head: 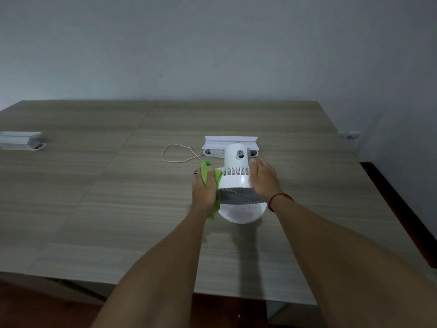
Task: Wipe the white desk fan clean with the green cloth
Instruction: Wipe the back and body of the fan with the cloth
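Observation:
The white desk fan [236, 171] stands on its round base near the middle of the wooden table [118, 209], its grille facing me. My left hand [204, 188] presses the green cloth [210, 172] against the fan's left side; cloth folds stick out above and below the hand. My right hand [263, 179] lies flat on the fan's right side, holding it steady, with a red string on the wrist. A thin white cord [176, 153] loops from the fan's rear over the table.
A white cable box [230, 144] sits in the tabletop directly behind the fan. A second one [20, 140] is at the far left. A grey wall backs the table. The table's right edge [387, 197] drops off to the floor.

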A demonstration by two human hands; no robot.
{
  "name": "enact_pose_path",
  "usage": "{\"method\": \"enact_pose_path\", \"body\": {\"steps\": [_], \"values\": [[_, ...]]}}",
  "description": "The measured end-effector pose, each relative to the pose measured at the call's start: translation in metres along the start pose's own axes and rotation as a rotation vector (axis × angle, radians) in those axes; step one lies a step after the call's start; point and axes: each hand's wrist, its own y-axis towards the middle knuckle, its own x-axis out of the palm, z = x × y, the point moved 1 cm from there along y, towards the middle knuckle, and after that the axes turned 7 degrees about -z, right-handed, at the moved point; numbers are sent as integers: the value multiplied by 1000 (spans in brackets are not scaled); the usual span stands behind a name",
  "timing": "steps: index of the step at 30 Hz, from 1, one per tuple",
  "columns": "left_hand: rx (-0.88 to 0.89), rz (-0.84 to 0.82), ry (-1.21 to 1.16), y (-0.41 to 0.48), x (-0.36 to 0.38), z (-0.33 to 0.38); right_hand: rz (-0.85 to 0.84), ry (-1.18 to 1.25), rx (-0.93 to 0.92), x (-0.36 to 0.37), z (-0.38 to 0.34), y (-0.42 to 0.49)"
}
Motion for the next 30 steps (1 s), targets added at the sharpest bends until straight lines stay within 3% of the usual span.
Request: {"method": "enact_pose_path", "body": {"steps": [8, 16, 19, 26, 30], "values": [[332, 109, 142, -18, 10, 24, -69, -139, 43, -3, -8, -1], [368, 23, 279, -7, 5, 18, -71, -257, -88, 3, -23, -3], [227, -11, 137, -2, -2, 20, -51, -237, -78, 4, -21, -1], [-331, -85, -252, 39, -1, -26, -37, -216, -75, -3, -13, 8], [-435, -190, -468, 39, 6, -35, 29, -197, -114, -4, -6, 14]]}}
